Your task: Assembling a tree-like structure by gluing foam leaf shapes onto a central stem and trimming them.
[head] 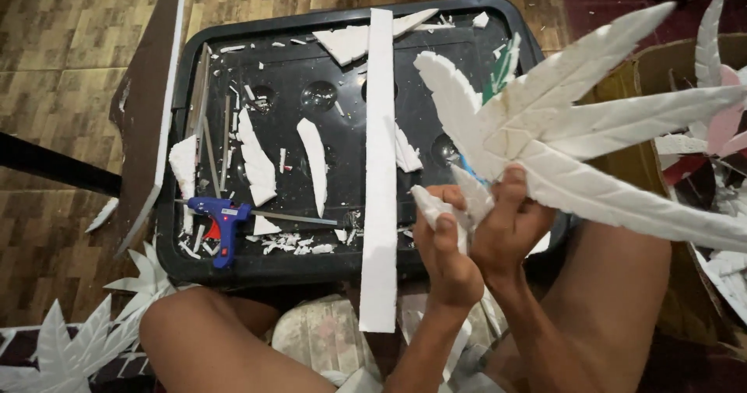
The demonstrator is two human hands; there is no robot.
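The person's left hand (445, 257) and right hand (510, 226) are both bare, with no gloves, no rings and no watch on either wrist. The arms are bare too, all the way down to where the picture ends, so no sleeves show at all. Both knees and upper legs are also bare, and the only cloth near the body is a pale, bumpy patch low down between the legs, too unclear to tell what it is.
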